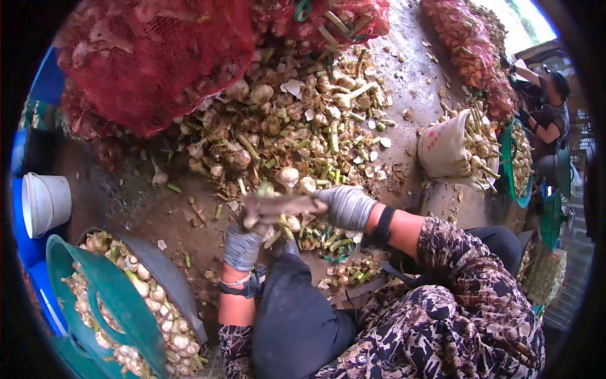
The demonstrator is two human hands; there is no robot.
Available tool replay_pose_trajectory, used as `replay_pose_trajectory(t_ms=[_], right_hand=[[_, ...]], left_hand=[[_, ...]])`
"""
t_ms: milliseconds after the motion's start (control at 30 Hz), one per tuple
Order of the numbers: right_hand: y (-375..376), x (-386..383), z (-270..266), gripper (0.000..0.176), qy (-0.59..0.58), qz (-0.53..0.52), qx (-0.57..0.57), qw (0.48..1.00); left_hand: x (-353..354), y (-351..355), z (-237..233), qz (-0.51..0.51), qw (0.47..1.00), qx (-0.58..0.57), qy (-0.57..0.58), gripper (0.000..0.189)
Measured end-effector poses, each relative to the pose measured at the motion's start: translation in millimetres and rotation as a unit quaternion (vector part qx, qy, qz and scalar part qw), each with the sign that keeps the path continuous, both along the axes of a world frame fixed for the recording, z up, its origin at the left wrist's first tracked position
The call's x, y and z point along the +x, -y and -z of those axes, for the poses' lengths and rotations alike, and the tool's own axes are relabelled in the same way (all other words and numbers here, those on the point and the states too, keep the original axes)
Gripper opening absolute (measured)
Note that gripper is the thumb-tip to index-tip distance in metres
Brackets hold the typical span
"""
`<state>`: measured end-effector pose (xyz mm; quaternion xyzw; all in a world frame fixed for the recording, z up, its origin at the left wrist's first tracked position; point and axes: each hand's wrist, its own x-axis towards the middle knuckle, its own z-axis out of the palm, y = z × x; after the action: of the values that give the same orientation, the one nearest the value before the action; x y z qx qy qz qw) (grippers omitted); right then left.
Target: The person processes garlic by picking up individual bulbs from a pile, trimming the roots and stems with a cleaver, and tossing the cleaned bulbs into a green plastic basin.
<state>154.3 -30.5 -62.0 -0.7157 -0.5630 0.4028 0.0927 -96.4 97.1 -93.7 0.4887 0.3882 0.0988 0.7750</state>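
My right hand (349, 207), in a grey glove, is closed on a long brownish tool (284, 206) smeared by motion, whose kind I cannot make out. It reaches across toward my left hand (243, 246), also gloved. The left fingers look curled beneath the tool's far end, partly hidden, and what they hold is too blurred to name. Just beyond my hands lies a heap of garlic bulbs (288, 177) with cut stems and loose skins. Green stem pieces (334, 245) are scattered below the right hand.
Red mesh sacks (158, 63) of garlic rise behind the heap. At lower left stand a green basket (129, 309) and a dark tub (170, 271), with trimmed bulbs. A white bucket (50, 203) is left; a stem-filled pail (442, 148) is right. Another person (546, 107) works at far right.
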Motion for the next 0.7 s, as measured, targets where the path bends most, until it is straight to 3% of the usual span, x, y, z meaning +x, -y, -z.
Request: replay_pose_trajectory(t_ms=[33,67,133,200,267,300,367,433,467,533,600,633,700], right_hand=[[13,9,31,0.033,-0.038,0.080,0.000,0.996],[11,15,7,0.039,0.011,0.111,-0.080,0.991],[27,18,21,0.047,-0.106,0.185,-0.014,0.977],[12,-5,-16,0.051,-0.222,0.240,0.061,0.943],[-13,-23,-42,0.053,-0.236,0.180,0.152,0.943],[-22,-23,-41,0.054,-0.218,0.173,0.113,0.954],[-27,-23,-29,0.051,-0.243,0.200,0.077,0.946],[-28,-23,-21,0.038,-0.391,0.318,-0.051,0.862],[-25,-26,-23,0.036,-0.450,0.370,-0.085,0.808],[-22,-35,-22,0.035,-0.477,0.385,-0.129,0.780],[-20,-45,-12,0.038,-0.616,0.458,-0.197,0.610],[-18,-44,-10,0.038,-0.644,0.407,-0.252,0.596],[-17,-48,-4,0.038,-0.653,0.412,-0.259,0.580]], left_hand=[[-1,5,-9,-0.014,1.000,0.011,0.018,0.034],[5,12,-26,-0.030,0.999,0.021,0.035,0.034],[16,19,-41,-0.046,0.998,0.025,0.034,0.035],[22,22,-40,0.016,0.999,0.021,0.037,0.024],[33,17,-37,0.137,0.968,0.204,-0.051,0.043],[33,17,-20,0.094,0.991,0.053,0.074,0.052],[27,12,-9,0.051,0.982,-0.019,0.181,0.067],[30,13,-49,0.024,0.975,-0.016,0.219,0.084],[30,12,-40,0.017,0.982,0.011,0.186,0.090],[34,24,-29,-0.054,0.980,0.050,0.186,0.088],[41,26,-33,-0.052,0.977,0.028,0.204,0.086],[42,25,-33,-0.053,0.976,0.019,0.212,0.084],[42,24,-26,-0.053,0.965,-0.002,0.257,0.081]])
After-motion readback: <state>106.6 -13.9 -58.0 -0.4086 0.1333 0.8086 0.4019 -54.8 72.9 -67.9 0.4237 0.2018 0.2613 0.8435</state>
